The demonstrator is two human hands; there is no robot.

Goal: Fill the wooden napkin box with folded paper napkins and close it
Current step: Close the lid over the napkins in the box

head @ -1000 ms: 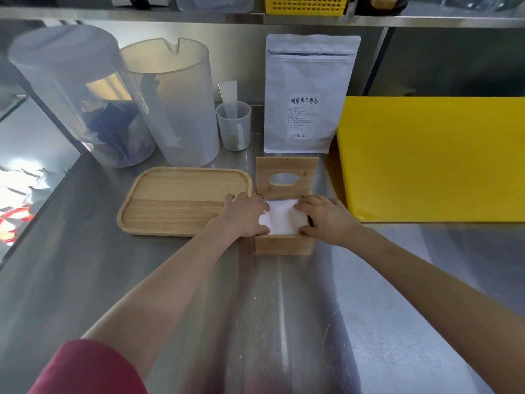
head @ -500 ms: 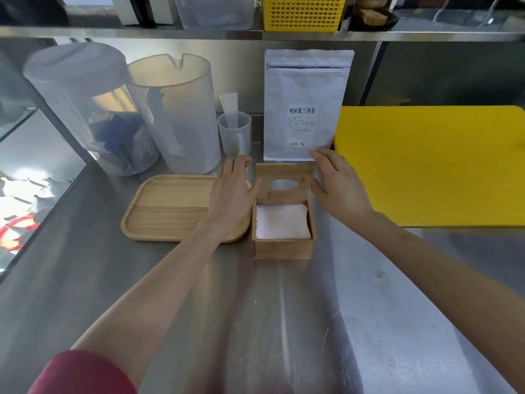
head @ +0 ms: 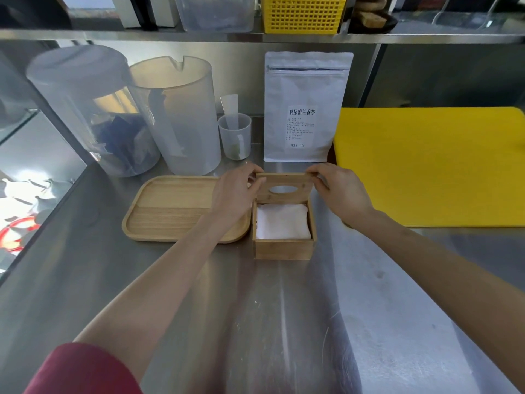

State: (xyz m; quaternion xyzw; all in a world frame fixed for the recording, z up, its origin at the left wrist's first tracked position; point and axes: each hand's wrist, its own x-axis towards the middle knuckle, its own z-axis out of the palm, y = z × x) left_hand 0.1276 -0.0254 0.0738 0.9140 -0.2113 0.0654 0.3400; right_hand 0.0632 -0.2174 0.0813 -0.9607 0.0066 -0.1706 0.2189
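A wooden napkin box (head: 284, 247) sits open just below the centre of the frame on a stainless-steel counter (head: 284, 322), a stack of white folded napkins (head: 282, 221) filling its inside nearly to the rim; its hinged lid (head: 284, 186), pierced by an oval slot, stands raised along the far edge of the box. A person's left hand (head: 234, 194) pinches the lid's upper left corner, fingers curled closed on the wood; the right hand (head: 339, 191) grips the upper right corner in the same way, thumb and fingers closed on the lid's edge. A dark red sleeve (head: 82, 371) shows at the lower left of the frame. Just left of the box, touching or nearly touching its side, lies a shallow wooden tray (head: 170, 209); the left wrist crosses above the tray's right end. Behind the lid, at upper centre, a white stand-up pouch (head: 306, 106) with a printed label stands against the steel back wall; left of it are a small translucent measuring cup (head: 235, 136), a tall frosted pitcher (head: 181, 115) and a lidded clear container (head: 93, 109). A yellow cutting board (head: 431, 166) fills the right of the frame; a yellow basket (head: 302, 14) rests on the shelf along the top edge.
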